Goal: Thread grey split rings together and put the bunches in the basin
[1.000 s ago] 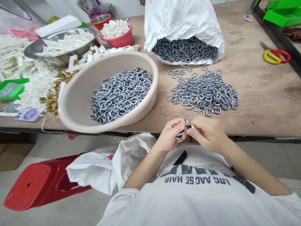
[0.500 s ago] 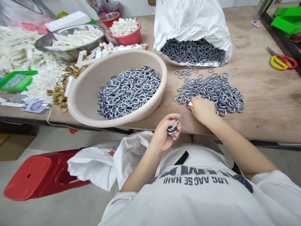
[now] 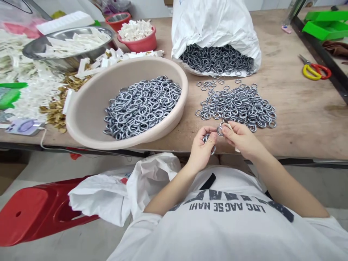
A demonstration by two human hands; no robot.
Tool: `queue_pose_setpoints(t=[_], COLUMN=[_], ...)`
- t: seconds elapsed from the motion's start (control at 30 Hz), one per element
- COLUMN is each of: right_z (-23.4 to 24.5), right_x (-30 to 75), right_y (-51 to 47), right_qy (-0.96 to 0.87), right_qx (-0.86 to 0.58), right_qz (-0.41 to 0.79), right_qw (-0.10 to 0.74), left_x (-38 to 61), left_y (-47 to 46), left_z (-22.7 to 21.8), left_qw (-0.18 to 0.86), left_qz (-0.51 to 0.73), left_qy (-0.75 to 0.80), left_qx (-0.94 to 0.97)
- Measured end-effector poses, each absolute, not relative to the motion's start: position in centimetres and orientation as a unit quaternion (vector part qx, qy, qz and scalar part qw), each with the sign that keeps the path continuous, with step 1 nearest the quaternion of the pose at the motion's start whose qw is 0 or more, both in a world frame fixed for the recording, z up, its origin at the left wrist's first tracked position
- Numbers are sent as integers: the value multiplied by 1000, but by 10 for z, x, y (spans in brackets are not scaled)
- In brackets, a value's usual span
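Note:
My left hand is curled around several grey rings held in its palm and fingers. Between the fingertips of both hands sits a single grey ring, pinched upright. My right hand has its thumb and fingers closed at that ring and also grips a slim pale tool, mostly hidden by the fingers; its exact kind does not show. Just beyond the hands, a loose pile of grey rings lies on the wooden table. A large beige basin left of my hands holds many more such rings.
A white sack lies open behind the pile, spilling rings. Scissors are at right, near green trays. A steel bowl, a red bowl and white pieces crowd the left. A red stool stands below.
My right hand has drawn back from the ring pile toward my body, and my left hand has moved right to meet it. A ring now sits between their fingertips. The view has shifted slightly.

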State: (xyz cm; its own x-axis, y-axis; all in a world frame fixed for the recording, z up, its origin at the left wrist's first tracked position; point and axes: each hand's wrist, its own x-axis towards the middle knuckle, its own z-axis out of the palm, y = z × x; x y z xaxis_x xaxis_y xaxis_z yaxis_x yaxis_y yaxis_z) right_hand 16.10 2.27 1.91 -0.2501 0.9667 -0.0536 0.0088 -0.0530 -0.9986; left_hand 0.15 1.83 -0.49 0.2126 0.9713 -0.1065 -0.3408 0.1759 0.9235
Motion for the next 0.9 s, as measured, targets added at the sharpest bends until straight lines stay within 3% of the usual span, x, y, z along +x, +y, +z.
queue_pose_setpoints(t=[0.3,0.47,0.77,0.9], right_z=[5,3,4,8], right_x=[151,151,157,159], right_y=[8,10,13,12], right_qy=[-506,-543,-645,-678], right_qx=[-430,-487,-478,-446], right_qz=[553,473,413,376], right_qw=[503,493,430,447], left_x=[6,5,-10,-7], left_y=[13,12,16,12], left_z=[4,9,5,7], left_qw=[736,757,910,873], left_qz=[447,457,252,314], left_qy=[367,345,251,285], left_qx=[353,314,214,242])
